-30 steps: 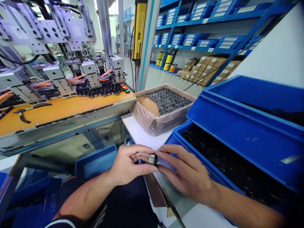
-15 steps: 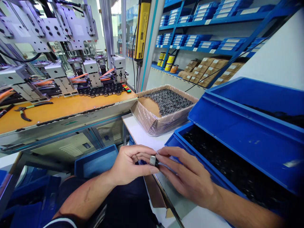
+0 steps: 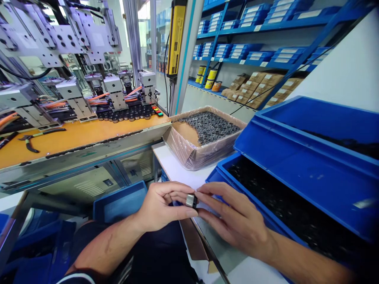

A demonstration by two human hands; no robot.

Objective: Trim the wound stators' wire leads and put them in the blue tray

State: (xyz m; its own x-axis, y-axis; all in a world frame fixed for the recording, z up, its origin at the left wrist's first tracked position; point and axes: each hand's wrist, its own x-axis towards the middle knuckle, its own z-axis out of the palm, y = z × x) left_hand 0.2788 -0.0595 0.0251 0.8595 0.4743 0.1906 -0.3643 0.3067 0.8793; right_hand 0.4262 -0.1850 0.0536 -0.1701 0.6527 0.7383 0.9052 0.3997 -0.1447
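Between my two hands is a small cylindrical part (image 3: 190,200), silver metal on its left side and black on its right. My left hand (image 3: 166,205) pinches it between thumb and fingers from the left. From the right, the fingertips of my right hand (image 3: 233,217) close on its black end. Both hands are held above the edge of the white table, in front of the blue bin (image 3: 221,173) of small black parts. What exactly the part is I cannot make out.
A plastic-lined cardboard box (image 3: 192,156) of small dark parts stands on the white table (image 3: 166,152). Stacked blue bins (image 3: 296,148) rise at right. At left, an orange bench (image 3: 74,138) carries machine fixtures, pliers (image 3: 29,142) and black round parts (image 3: 130,114). An open blue bin (image 3: 121,201) sits below.
Almost nothing differs. The small part has turned slightly in my fingers, and both hands stay in the same place.
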